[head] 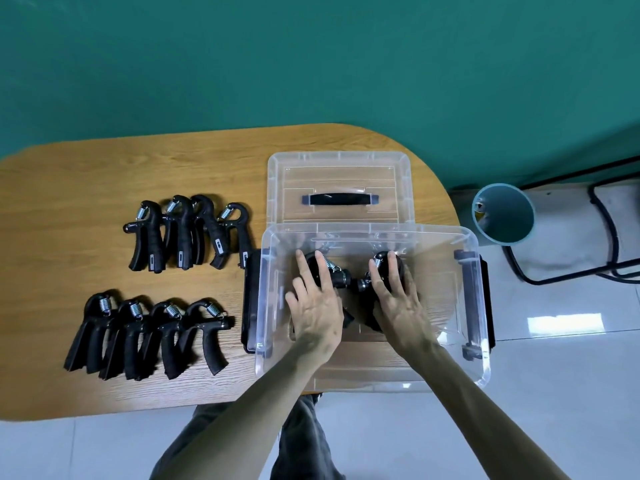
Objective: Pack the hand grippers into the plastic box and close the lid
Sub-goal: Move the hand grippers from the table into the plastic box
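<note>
Both hands down inside the clear box (372, 233) at centre right: left hand (317, 306) and right hand (398, 299), fingers spread flat, each pressing one gripper onto the floor, probably to seat them. Eight grippers (188, 233) waiting at left; lid (339, 168) parked behind.

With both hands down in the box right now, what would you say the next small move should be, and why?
Probably lift both hands out and reach for the nearest loose grippers. The left hand and right hand each rest flat on a hand gripper already on the floor of the plastic box, while eight grippers still lie on the table and the lid lies behind the box.
</note>
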The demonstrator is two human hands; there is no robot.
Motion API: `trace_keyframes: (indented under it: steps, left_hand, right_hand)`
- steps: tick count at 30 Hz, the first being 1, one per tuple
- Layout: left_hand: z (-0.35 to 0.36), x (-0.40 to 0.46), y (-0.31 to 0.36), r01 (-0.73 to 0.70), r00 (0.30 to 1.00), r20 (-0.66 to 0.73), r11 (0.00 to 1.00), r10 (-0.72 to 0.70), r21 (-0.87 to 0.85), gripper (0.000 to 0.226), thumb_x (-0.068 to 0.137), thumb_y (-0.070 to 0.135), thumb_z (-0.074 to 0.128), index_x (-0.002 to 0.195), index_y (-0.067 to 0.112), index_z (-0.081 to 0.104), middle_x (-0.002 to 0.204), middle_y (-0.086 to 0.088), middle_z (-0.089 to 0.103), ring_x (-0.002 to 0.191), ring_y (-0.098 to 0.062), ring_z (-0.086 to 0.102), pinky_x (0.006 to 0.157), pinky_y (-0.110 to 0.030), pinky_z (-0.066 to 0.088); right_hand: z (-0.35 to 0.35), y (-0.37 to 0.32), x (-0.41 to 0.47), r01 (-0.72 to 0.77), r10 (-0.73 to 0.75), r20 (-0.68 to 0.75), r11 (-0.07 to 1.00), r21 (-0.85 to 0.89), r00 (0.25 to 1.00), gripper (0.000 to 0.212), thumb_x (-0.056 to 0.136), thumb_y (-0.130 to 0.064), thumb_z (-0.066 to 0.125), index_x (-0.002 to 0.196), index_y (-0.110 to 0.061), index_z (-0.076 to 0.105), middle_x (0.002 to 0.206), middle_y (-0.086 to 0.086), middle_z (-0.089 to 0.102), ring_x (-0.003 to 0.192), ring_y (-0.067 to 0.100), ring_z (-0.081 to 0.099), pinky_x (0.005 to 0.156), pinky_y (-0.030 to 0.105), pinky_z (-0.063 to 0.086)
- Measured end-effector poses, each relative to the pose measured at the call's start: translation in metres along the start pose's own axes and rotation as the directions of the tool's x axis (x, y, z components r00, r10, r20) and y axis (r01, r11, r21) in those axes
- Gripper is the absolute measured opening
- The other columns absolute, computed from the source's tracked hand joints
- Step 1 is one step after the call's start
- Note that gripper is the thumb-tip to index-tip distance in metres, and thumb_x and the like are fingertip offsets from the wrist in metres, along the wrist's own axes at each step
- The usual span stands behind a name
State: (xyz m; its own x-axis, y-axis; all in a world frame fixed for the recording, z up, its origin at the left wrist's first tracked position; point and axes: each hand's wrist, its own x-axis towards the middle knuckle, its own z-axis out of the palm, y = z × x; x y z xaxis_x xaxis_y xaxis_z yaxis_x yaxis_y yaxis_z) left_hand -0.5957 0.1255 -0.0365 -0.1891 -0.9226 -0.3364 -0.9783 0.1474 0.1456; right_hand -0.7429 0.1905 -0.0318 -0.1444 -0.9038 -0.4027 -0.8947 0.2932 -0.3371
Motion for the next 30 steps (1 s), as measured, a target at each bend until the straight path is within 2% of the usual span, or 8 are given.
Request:
trace_keyframes:
  steps: [4,7,11,16,19,22,26,30]
  left_hand:
    - [0.002,0.001,-0.001,0.005,1.0,-0.018,1.0,-0.005,-0.015,0.088,0.087,0.027,0.066,0.158,0.013,0.015,0.162,-0.028,0.013,0.095,-0.028,0.05,0.076,-0.041,0.04]
    - [-0.002,-0.003,-0.004,-0.023,0.999,-0.043,1.0,0.022,-0.019,0.078,0.096,0.037,0.053,0.159,0.015,0.013,0.163,-0.027,0.006,0.1,-0.03,0.05,0.08,-0.043,0.04]
    - [-0.023,-0.01,-0.008,-0.075,0.994,-0.076,0.997,0.072,-0.028,0.071,0.101,0.047,0.036,0.159,0.016,0.008,0.164,-0.024,-0.002,0.112,-0.032,0.049,0.085,-0.043,0.041]
    - [-0.053,-0.02,-0.011,-0.155,0.983,-0.107,0.986,0.148,-0.055,0.067,0.103,0.047,0.03,0.159,0.014,0.01,0.166,-0.018,0.007,0.138,-0.035,0.035,0.101,-0.046,0.039]
    - [-0.073,-0.024,-0.016,-0.22,0.966,-0.146,0.975,0.214,-0.027,0.061,0.103,0.043,0.035,0.156,0.016,0.023,0.163,-0.014,0.024,0.142,-0.034,0.033,0.107,-0.048,0.036]
    - [-0.093,-0.029,-0.031,-0.252,0.95,-0.196,0.967,0.245,-0.015,0.052,0.102,0.039,0.037,0.151,0.021,0.034,0.157,-0.012,0.035,0.14,-0.034,0.035,0.106,-0.047,0.036]
    - [-0.117,-0.029,-0.067,-0.234,0.952,-0.216,0.971,0.218,-0.047,0.05,0.104,0.04,0.027,0.152,0.024,0.03,0.159,-0.01,0.031,0.14,-0.031,0.033,0.105,-0.046,0.037]
    - [-0.135,-0.029,-0.121,-0.174,0.972,-0.186,0.975,0.147,-0.14,0.051,0.106,0.042,0.025,0.155,0.027,0.023,0.165,-0.009,0.017,0.138,-0.031,0.037,0.104,-0.046,0.04]
  right_hand:
    - [0.002,0.001,0.001,0.006,-0.006,0.0,1.0,-0.006,1.0,0.09,0.094,-0.007,0.048,0.156,-0.037,-0.01,0.163,0.001,-0.026,0.15,0.044,0.005,0.105,0.064,0.039]
    - [0.001,0.0,0.002,-0.015,0.015,0.0,0.999,-0.029,1.0,0.088,0.097,-0.012,0.049,0.155,-0.041,-0.01,0.163,-0.001,-0.028,0.151,0.041,-0.001,0.107,0.063,0.036]
    - [-0.009,-0.01,-0.004,-0.039,0.035,-0.064,0.997,-0.062,0.997,0.064,0.104,-0.038,0.038,0.157,-0.041,0.002,0.167,0.007,-0.01,0.152,0.038,-0.003,0.114,0.062,0.022]
    - [-0.028,-0.038,-0.011,-0.034,0.017,-0.162,0.994,-0.103,0.987,0.06,0.1,-0.045,0.032,0.157,-0.032,0.019,0.165,0.017,0.017,0.148,0.041,0.023,0.112,0.057,0.035]
    - [-0.043,-0.062,-0.015,-0.026,0.0,-0.237,0.994,-0.106,0.972,0.059,0.101,-0.046,0.03,0.157,-0.028,0.025,0.164,0.017,0.02,0.144,0.042,0.031,0.11,0.054,0.039]
    - [-0.053,-0.091,-0.017,-0.04,0.007,-0.28,0.993,-0.113,0.96,0.059,0.101,-0.046,0.033,0.156,-0.026,0.025,0.162,0.017,0.023,0.139,0.041,0.037,0.106,0.053,0.043]
    - [-0.062,-0.13,-0.014,-0.009,-0.034,-0.322,0.991,-0.133,0.946,0.06,0.103,-0.044,0.042,0.157,-0.026,0.022,0.162,0.017,0.023,0.136,0.041,0.039,0.106,0.052,0.042]
    - [-0.068,-0.184,-0.011,0.056,-0.1,-0.336,0.989,-0.138,0.937,0.061,0.103,-0.042,0.04,0.158,-0.027,0.017,0.164,0.014,0.018,0.131,0.04,0.044,0.1,0.049,0.047]
